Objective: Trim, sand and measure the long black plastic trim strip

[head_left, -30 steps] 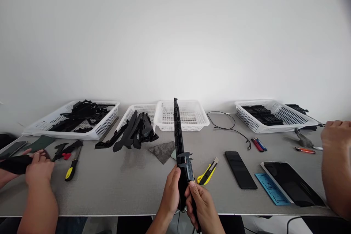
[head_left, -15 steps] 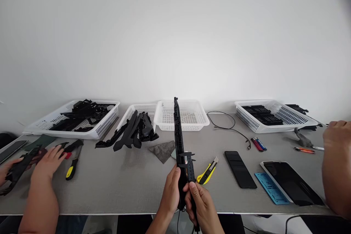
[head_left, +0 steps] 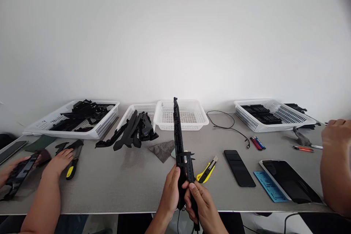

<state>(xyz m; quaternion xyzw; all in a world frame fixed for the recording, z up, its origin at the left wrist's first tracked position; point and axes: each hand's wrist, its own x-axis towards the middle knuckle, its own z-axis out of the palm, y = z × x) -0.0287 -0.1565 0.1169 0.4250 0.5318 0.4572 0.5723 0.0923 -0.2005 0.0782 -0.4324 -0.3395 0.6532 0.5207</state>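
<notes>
My left hand [head_left: 170,190] grips the near end of a long black plastic part [head_left: 177,131], which stands almost upright and reaches toward the middle white basket [head_left: 167,120]. My right hand [head_left: 202,204] holds a black caliper [head_left: 188,166] whose jaws are clamped across the part just above my fingers. Both hands are over the near edge of the grey table [head_left: 131,179].
A yellow utility knife [head_left: 207,170], a phone [head_left: 239,168], a blue ruler [head_left: 269,186] and a tablet [head_left: 290,181] lie to the right. Baskets of black parts [head_left: 82,115] [head_left: 260,113] stand at the back. A co-worker's hands [head_left: 56,162] work at left, another's arm [head_left: 336,161] at right.
My hands with the part and caliper have hardly moved. The co-worker on the left has turned a black part and laid one hand flat on the table.
</notes>
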